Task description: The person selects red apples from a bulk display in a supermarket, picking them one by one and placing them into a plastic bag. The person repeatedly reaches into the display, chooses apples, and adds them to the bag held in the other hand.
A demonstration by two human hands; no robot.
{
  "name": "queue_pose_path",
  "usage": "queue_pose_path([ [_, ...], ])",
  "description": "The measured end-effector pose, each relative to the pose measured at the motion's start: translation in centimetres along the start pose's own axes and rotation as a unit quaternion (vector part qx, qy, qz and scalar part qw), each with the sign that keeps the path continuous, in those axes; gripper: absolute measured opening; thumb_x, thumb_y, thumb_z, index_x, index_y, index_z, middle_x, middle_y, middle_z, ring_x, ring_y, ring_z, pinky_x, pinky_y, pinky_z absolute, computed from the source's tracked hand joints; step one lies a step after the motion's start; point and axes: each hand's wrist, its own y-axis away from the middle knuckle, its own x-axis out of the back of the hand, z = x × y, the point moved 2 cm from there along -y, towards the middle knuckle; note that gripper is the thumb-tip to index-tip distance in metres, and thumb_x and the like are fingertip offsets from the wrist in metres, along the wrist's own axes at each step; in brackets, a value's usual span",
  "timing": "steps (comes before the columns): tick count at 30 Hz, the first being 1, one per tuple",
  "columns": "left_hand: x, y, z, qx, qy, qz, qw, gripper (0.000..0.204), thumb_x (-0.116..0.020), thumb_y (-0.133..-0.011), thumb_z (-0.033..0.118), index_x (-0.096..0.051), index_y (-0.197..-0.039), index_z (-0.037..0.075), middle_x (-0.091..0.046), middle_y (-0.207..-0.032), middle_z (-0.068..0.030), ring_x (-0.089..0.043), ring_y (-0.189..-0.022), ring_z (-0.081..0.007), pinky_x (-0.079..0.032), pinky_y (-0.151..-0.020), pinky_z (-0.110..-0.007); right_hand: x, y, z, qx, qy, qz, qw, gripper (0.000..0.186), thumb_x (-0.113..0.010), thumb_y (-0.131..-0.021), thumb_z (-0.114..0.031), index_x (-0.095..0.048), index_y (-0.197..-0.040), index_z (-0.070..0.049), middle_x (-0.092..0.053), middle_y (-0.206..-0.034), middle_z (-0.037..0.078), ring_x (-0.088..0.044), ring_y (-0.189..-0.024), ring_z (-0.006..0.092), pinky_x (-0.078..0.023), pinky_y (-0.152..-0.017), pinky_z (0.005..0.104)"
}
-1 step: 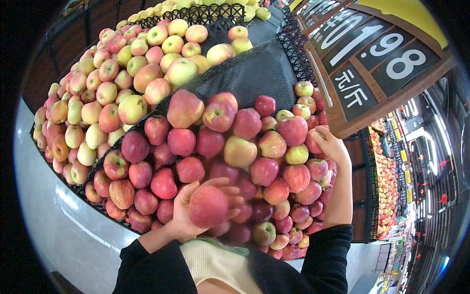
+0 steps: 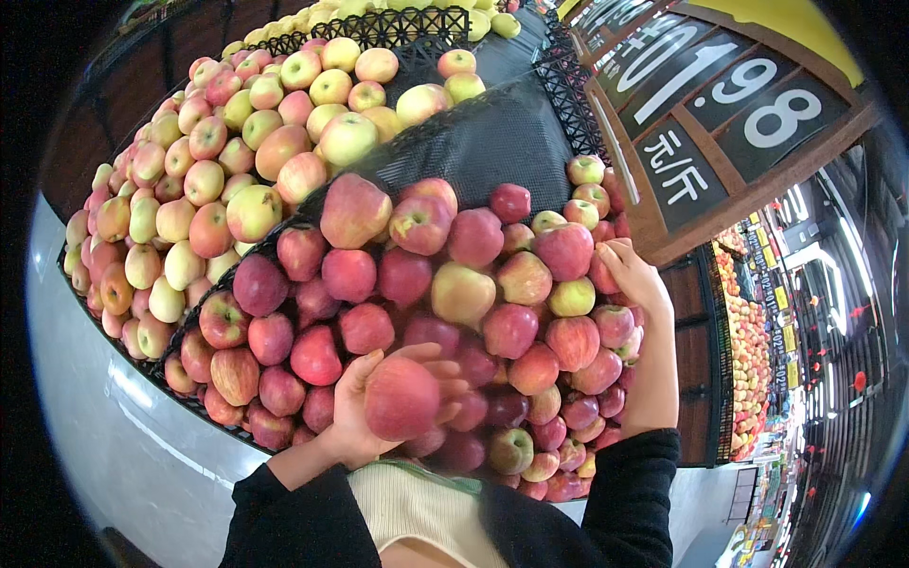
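Note:
A red apple (image 2: 402, 398) rests in the upturned palm of my left hand (image 2: 352, 415), with the fingers spread behind it. At the right side of the pile, my right hand (image 2: 636, 275) curls its fingers over another red apple (image 2: 603, 275); part of that apple is hidden by the hand. Red apples (image 2: 511, 329) lie heaped around and beyond both hands, some streaked with yellow. A yellowish apple (image 2: 463, 293) sits among them near the middle. The pile just behind my left hand looks blurred.
Paler yellow-pink apples (image 2: 204, 180) fill the section to the left, behind a black mesh divider (image 2: 417, 142). A wooden-framed price board (image 2: 710, 123) leans in at the upper right, close above my right hand. Grey floor (image 2: 123, 407) shows at the left.

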Motion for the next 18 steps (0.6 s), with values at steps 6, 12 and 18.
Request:
queue_pose_path([
  [6,0.2,0.2,0.1,-0.025,-0.009,0.037,0.999,0.061,-0.047,-0.098,0.046,-0.049,-0.138,-0.001,-0.059,-0.132,-0.0248,-0.057,-0.123,-0.0431,-0.044,-0.109,-0.055,-2.3,-2.1,-0.9,-0.054,0.099,0.057,0.992,0.034,-0.047,-0.098,-0.03,-0.066,-0.092,-0.002,-0.066,-0.099,0.023,-0.063,-0.097,0.0425,-0.049,-0.085,0.0524],
  [12,0.7,-0.2,-0.1,-0.045,0.015,0.052,0.997,0.053,-0.049,-0.1,0.043,-0.053,-0.131,0.001,-0.063,-0.124,-0.023,-0.06,-0.116,-0.0405,-0.046,-0.107,-0.053,-5.0,1.8,-0.4,-0.029,0.127,0.261,0.957,0.037,-0.049,-0.1,-0.035,-0.066,-0.113,-0.005,-0.066,-0.114,0.018,-0.06,-0.11,0.0382,-0.041,-0.102,0.0515],
  [18,0.0,-0.7,-0.5,-0.057,-0.057,0.089,0.993,0.051,-0.049,-0.102,0.048,-0.054,-0.131,0.007,-0.063,-0.126,-0.0189,-0.058,-0.121,-0.0397,-0.046,-0.106,-0.055,-1.9,4.2,-4.9,-0.003,0.027,0.267,0.963,0.033,-0.056,-0.098,-0.024,-0.064,-0.121,-0.003,-0.059,-0.133,0.02,-0.054,-0.123,0.0388,-0.039,-0.107,0.0462],
])
